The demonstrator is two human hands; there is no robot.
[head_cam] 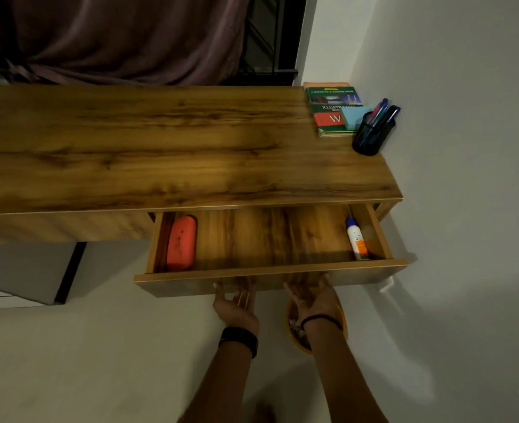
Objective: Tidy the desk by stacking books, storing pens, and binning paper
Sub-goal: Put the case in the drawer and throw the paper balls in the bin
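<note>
Both hands reach palm-up to the lower edge of the pulled-out drawer (270,280) at lower centre: the left hand (236,306) and right hand (311,297) have their fingers stretched out against its wood-grain front, gripping nothing. Inside the drawer, a rounded orange case (181,242) lies at the left end and a white glue bottle (357,239) with an orange label at the right. On the glossy brown veneer desk (160,148), upper right, the books (331,109) sit stacked, the green cover reading "ILLUSTR…" above a red band with "W". A blue sticky-note pad (354,117) lies on them. Just beside them, pens (380,109) stand in a black mesh cup (372,134). Below the right wrist, a round yellow bin (299,348) holds crumpled paper (296,328)
</note>
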